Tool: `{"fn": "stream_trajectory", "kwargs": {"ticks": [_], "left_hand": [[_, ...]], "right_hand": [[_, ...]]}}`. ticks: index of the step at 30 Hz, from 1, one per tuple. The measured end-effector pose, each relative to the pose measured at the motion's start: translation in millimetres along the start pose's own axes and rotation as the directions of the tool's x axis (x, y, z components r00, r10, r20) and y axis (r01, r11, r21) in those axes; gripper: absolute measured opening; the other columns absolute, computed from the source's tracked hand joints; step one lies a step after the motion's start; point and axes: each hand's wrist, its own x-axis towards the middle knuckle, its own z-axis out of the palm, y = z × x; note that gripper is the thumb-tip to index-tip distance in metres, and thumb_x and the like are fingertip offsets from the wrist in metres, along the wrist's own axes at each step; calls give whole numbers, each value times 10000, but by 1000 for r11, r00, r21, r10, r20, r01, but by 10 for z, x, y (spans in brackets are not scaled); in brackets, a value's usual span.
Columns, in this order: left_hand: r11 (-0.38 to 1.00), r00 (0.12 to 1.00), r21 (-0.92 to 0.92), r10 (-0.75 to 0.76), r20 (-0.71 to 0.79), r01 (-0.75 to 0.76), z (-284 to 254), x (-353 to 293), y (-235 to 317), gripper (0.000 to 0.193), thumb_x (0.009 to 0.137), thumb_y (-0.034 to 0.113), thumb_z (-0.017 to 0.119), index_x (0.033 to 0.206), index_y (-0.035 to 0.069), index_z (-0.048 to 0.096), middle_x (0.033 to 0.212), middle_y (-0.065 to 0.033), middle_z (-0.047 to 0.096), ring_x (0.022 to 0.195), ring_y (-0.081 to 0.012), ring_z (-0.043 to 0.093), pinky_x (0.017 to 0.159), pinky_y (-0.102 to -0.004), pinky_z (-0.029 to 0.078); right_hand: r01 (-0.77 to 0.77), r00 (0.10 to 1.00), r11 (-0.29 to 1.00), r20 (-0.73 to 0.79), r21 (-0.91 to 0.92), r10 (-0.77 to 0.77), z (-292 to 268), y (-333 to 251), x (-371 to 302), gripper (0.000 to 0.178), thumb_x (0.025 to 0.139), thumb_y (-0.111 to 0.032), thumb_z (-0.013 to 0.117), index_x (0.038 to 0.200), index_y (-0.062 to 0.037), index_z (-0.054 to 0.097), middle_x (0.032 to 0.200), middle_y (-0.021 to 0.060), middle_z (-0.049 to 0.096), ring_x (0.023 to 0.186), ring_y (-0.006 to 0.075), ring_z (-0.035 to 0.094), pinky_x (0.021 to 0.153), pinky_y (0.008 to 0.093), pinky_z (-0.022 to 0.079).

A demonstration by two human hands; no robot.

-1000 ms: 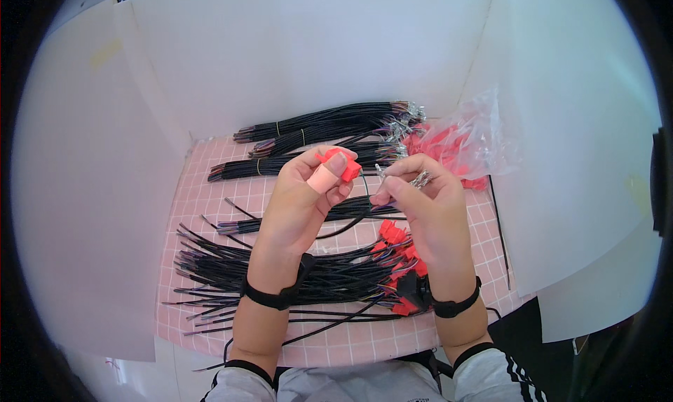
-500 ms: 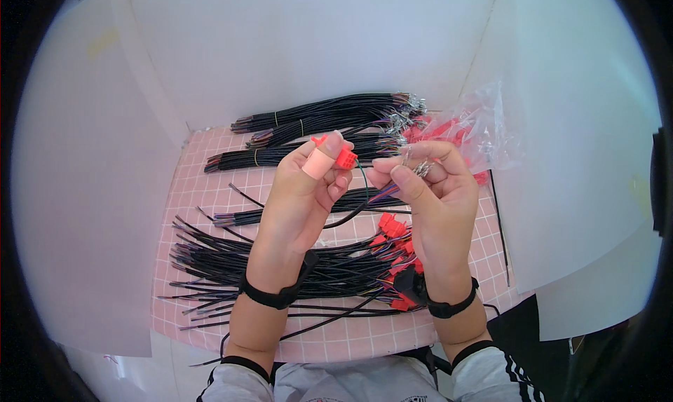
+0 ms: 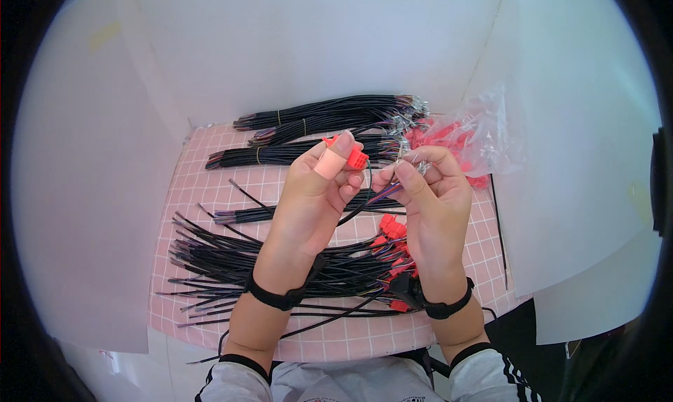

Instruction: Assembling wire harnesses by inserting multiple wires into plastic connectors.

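Between its thumb and fingers, my left hand [image 3: 324, 174] grips a red plastic connector housing [image 3: 357, 158]; a tan bandage wraps the thumb. A green wire runs out of the housing. My right hand [image 3: 433, 185], closed in a pinch, holds thin coloured wires [image 3: 387, 192] with metal crimp terminals [image 3: 422, 167] at their ends. They come from a black-sheathed cable [image 3: 354, 211] that hangs below both hands. The housing and the right fingertips are close together but apart. Which single wire the right fingertips pinch is hard to make out.
Bundles of black cables [image 3: 329, 107] lie at the back of the pink tiled table [image 3: 336, 346]. Nearer lies a spread of cables [image 3: 280, 262] with red connectors [image 3: 392, 225]. A clear plastic bag of red housings [image 3: 466, 139] sits at the back right. White panels [image 3: 315, 44] surround the table.
My left hand has moved slightly right with the red connector housing, and my right hand slightly left. The gap between them is smaller.
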Motion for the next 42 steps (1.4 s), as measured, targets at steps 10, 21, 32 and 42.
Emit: {"fn": "stream_trajectory", "kwargs": {"ticks": [10, 21, 32, 42], "left_hand": [[1000, 999, -6, 21, -31, -21, 19, -28, 10, 229, 807, 280, 594, 796, 59, 532, 664, 15, 527, 566, -45, 483, 528, -152, 390], [996, 999, 68, 52, 13, -53, 2, -56, 11, 248, 801, 271, 600, 848, 35, 541, 671, 14, 517, 569, -47, 466, 519, -168, 353], [989, 998, 137, 55, 27, -58, 2, -27, 0, 219, 794, 202, 607, 890, 14, 549, 699, 0, 537, 592, -53, 477, 537, -176, 370], [982, 990, 131, 141, -12, -139, 32, -15, -22, 198, 787, 164, 612, 896, 9, 555, 714, -12, 548, 602, -55, 481, 561, -178, 390]], "right_hand": [[244, 964, 879, 1, -410, -267, 81, -36, -95, 164, 720, 92, 585, 867, 22, 562, 832, 71, 582, 754, 99, 568, 675, 209, 467], [174, 985, 814, 100, -554, -142, 18, -77, -75, 64, 721, 26, 583, 785, 31, 584, 732, 52, 592, 674, 72, 550, 616, 200, 447], [263, 963, 765, 108, -588, -248, 10, 37, -69, 85, 719, 10, 594, 804, 16, 589, 728, 69, 603, 649, 97, 559, 596, 211, 437], [115, 993, 897, 44, -426, -107, 29, 17, -50, 64, 762, -6, 577, 819, 23, 572, 749, 45, 593, 675, 61, 547, 591, 194, 449]]}}
